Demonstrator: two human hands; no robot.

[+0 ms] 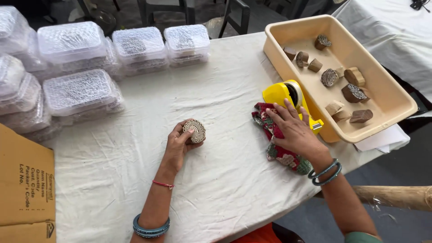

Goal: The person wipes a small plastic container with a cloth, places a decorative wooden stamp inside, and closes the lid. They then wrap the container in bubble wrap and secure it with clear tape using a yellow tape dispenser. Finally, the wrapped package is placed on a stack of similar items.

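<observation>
Head view: cardboard box [24, 189] at bottom left corner, cut off by frame. Left hand [180, 146] curled shut around a round carved wooden block [194, 131], carved face up, at mid-table on white cloth [216, 180]. Right hand [294, 130] flat, fingers spread, pressing a red patterned fabric [276, 144], fingertips just beside yellow tape dispenser [290, 96]. Free cloth between the hands and toward the near table edge. Beige tray [391, 101] at the right edge holds more carved blocks [353, 92]. Bubble-wrapped containers [81, 90] crowd far left, partly cut off; contents hard to make out. Chair legs behind, dim.
</observation>
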